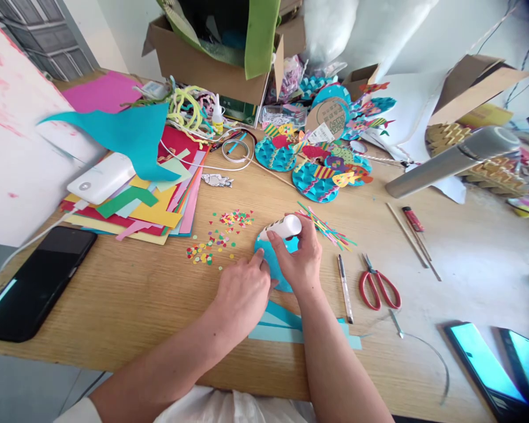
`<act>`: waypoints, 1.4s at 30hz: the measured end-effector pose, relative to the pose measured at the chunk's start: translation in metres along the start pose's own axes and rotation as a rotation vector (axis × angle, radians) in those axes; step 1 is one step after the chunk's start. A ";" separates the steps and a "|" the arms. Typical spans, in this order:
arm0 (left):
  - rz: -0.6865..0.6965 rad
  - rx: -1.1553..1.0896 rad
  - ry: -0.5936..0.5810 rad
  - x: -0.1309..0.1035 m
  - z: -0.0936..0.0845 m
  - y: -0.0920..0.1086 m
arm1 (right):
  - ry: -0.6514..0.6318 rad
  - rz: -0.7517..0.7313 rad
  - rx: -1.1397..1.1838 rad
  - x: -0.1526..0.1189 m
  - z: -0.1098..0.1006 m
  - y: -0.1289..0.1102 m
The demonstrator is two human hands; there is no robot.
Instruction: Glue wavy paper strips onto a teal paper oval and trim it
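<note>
White bottle [282,227] tilts over the blue disc [277,265], clasped by right hand [305,254], left hand [245,286] part-open at the disc's left edge.

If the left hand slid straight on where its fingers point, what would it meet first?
Likely the right hand, whose thumb and fingers grip the white bottle over the blue disc; their height is unclear.

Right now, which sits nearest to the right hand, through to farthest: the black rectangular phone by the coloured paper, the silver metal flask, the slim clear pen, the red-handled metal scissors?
1. Slim clear pen: just right of the right hand.
2. Red-handled metal scissors: right, past the pen.
3. Silver metal flask: back right.
4. Black rectangular phone: far left.
</note>
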State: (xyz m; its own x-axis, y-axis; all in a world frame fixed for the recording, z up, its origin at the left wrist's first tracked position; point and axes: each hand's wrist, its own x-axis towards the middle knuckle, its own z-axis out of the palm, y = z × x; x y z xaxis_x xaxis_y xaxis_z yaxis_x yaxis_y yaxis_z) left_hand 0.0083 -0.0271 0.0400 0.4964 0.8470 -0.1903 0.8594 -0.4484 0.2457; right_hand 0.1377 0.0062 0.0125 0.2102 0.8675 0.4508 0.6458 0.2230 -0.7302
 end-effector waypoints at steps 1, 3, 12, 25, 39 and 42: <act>0.000 -0.001 -0.002 0.000 -0.001 0.000 | -0.008 0.004 -0.001 0.000 0.000 0.000; -0.003 -0.002 -0.008 0.000 -0.002 0.000 | -0.023 0.010 0.000 -0.001 0.001 0.001; 0.009 0.010 -0.019 0.000 0.000 -0.001 | 0.408 0.167 0.388 0.010 -0.010 0.002; 0.010 0.070 -0.086 -0.009 -0.018 0.004 | 0.320 0.187 0.436 0.007 -0.033 -0.022; -0.007 0.079 -0.113 -0.012 -0.014 0.002 | -0.045 0.061 0.130 -0.020 -0.024 -0.007; -0.012 0.062 -0.120 -0.012 -0.013 0.003 | -0.063 0.020 0.087 -0.020 -0.023 -0.008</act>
State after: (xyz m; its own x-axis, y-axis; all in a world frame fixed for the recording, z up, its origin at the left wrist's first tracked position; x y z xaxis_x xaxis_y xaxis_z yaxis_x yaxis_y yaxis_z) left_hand 0.0033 -0.0346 0.0549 0.4939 0.8140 -0.3058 0.8695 -0.4583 0.1843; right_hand 0.1455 -0.0228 0.0211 0.1741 0.8978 0.4045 0.5752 0.2407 -0.7818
